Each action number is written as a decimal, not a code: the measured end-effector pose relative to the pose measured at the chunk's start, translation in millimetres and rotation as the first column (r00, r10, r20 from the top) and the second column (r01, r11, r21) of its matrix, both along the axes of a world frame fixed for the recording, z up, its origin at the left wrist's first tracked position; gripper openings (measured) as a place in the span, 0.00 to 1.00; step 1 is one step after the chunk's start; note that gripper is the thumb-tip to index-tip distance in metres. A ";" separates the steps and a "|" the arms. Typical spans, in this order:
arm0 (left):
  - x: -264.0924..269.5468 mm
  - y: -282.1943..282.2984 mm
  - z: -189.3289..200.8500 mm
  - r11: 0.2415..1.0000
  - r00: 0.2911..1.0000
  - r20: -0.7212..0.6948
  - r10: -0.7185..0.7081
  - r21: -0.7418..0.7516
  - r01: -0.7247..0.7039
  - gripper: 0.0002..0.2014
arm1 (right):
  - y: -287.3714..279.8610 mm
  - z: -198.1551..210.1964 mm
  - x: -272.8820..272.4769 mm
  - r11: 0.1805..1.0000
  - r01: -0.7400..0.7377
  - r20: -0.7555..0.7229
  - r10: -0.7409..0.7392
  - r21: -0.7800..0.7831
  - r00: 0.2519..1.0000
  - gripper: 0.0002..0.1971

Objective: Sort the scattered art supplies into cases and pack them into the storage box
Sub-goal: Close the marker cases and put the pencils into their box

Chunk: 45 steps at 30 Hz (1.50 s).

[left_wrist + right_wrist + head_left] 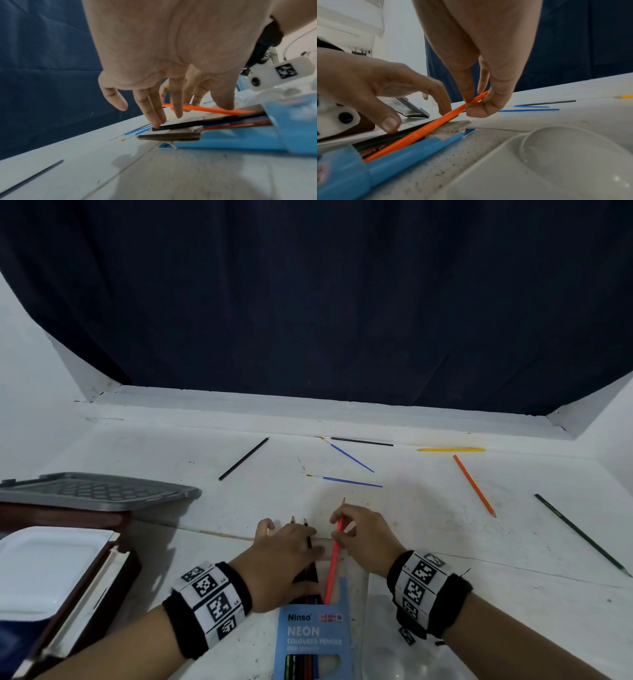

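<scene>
A blue "Neon coloured pencils" case (313, 638) lies open at the near edge of the white table. Several dark pencils (205, 122) stick out of its mouth. My left hand (287, 553) lies over them with straight fingers, its thumb (390, 124) pressing them down. My right hand (356, 534) pinches an orange-red pencil (423, 132) between thumb and fingers; its lower end sits in the case mouth, its tip pointing away from me. Farther back lie a black pencil (244, 459), two blue brushes (344, 481), a black brush (359, 441), a yellow pencil (451, 449) and an orange pencil (474, 486).
A dark green pencil (582, 534) lies at the right. At the left are a grey lid (99, 491) and a white container (44, 570) in a dark-framed box. A clear plastic palette (556, 162) sits right of the case. A dark curtain hangs behind the table.
</scene>
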<state>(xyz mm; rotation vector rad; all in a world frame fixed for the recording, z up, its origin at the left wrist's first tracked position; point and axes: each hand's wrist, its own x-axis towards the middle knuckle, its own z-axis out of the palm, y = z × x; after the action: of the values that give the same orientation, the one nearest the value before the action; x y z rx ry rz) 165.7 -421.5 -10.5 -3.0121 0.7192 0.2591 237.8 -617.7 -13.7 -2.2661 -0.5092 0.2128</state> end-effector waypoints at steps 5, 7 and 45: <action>-18.2 0.6 -3.5 0.998 0.999 -0.011 -0.037 -0.043 0.037 0.36 | -3.0 -2.3 -2.0 0.998 -0.035 0.033 0.037 -0.053 0.999 0.11; -24.4 2.9 -7.5 0.995 0.993 0.076 -0.088 -0.039 0.091 0.29 | -4.6 -2.7 -2.1 1.000 -0.015 0.016 0.015 -0.018 1.000 0.11; -31.1 41.8 -37.9 0.964 0.981 0.184 -0.063 -0.242 0.107 0.28 | -8.1 2.3 -45.3 0.767 -0.496 0.162 0.595 -0.407 0.787 0.15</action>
<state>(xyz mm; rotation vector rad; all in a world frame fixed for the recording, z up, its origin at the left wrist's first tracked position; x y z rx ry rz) 134.5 -379.6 -48.5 -3.1715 0.9259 -0.1087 192.5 -625.8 -11.4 -2.4366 -1.4024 0.2904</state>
